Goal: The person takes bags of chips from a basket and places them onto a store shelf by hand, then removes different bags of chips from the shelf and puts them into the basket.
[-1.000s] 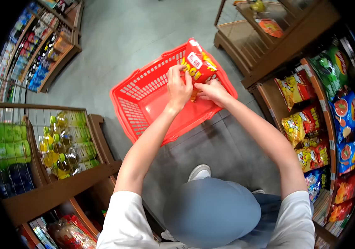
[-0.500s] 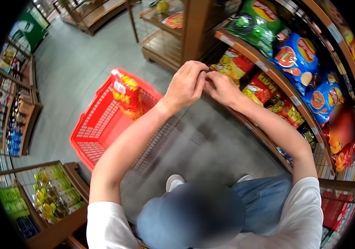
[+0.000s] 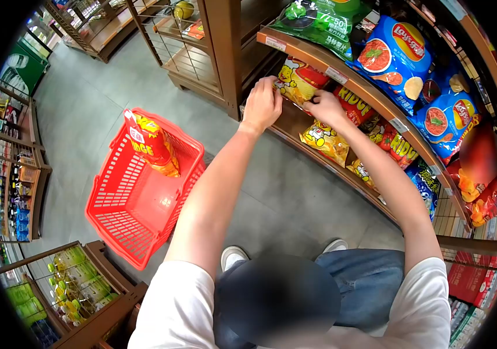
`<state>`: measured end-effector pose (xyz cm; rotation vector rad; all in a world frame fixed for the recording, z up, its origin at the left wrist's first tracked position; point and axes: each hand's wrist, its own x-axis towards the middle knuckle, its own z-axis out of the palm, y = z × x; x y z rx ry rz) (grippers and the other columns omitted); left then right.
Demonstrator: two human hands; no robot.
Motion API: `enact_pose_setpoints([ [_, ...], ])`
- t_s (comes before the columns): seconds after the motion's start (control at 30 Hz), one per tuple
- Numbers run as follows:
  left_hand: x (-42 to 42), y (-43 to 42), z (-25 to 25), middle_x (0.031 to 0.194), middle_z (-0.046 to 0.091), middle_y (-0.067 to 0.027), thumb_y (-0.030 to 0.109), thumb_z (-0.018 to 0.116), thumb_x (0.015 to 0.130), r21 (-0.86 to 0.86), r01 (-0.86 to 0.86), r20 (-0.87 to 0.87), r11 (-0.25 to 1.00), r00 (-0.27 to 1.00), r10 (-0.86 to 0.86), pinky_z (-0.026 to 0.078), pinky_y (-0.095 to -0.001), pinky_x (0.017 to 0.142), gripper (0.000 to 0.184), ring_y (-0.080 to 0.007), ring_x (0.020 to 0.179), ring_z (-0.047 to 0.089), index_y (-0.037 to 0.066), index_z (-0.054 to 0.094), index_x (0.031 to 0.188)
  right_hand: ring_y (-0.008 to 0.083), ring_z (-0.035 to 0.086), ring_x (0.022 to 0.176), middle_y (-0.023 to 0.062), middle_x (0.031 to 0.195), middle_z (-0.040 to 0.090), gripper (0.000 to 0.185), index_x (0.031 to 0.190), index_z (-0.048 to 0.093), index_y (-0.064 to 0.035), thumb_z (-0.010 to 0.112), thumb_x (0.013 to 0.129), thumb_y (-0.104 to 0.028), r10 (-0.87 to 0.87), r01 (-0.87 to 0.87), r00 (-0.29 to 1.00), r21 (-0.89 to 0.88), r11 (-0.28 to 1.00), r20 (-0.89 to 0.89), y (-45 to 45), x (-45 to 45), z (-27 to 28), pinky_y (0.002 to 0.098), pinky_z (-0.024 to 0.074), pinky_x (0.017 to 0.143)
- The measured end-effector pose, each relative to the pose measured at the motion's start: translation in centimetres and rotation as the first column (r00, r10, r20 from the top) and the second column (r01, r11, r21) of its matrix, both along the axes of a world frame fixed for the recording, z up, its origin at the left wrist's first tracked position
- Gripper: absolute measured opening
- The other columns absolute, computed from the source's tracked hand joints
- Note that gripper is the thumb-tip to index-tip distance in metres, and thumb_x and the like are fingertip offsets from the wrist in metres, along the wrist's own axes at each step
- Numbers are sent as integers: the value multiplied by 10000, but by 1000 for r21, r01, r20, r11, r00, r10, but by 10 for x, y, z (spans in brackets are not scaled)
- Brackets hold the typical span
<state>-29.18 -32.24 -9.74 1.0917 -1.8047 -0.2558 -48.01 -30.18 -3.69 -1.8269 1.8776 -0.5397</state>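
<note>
Moved my hands off the red chip bag (image 3: 150,144) since a second ago, and now they're both over at the lower shelf (image 3: 288,121). Left arm's stretched forward, nearly straight; right arm's bent at the elbow, forearm slanting in toward the left. My left hand (image 3: 263,103) is at the near left edge of a yellow-and-red bag (image 3: 299,81), fingers together and slightly curled, but its fingertips are kinda hidden so I can't tell if they're gripping. Right hand (image 3: 326,108) is pinching that bag's lower edge, thumb to index. Red chip bag's leaning upright in the red basket (image 3: 156,196) on the floor.
</note>
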Motion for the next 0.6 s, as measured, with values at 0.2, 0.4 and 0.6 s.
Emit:
enact_pose_setpoints([
  [0.2,-5,-15,-9,1337,491,-252,194,605,856,331,43,-6,943,999,-43,402,-400,1046,640,-391,1230,491,-26,353,1400,200,609,1074,144,1197,630,687,1333,452,60,729,767,-212,-214,131,925,265,955,314,-20,4,0,333,496,887],
  [0.4,-23,-32,-7,1426,434,-252,146,623,792,623,189,-230,759,972,-53,321,-349,1113,786,-332,1346,412,-50,263,1462,218,575,1130,124,1244,609,544,1288,524,-1,702,785,-103,-231,273,821,-4,962,522,-32,12,-28,343,429,983],
  [0.6,-21,-53,-44,1259,592,-181,91,575,770,546,213,-284,810,957,-60,434,-321,968,708,-246,1103,583,-7,371,1441,222,580,1127,121,1233,614,562,1277,518,-8,714,760,-105,-232,185,753,140,973,615,-28,9,-28,332,446,955],
])
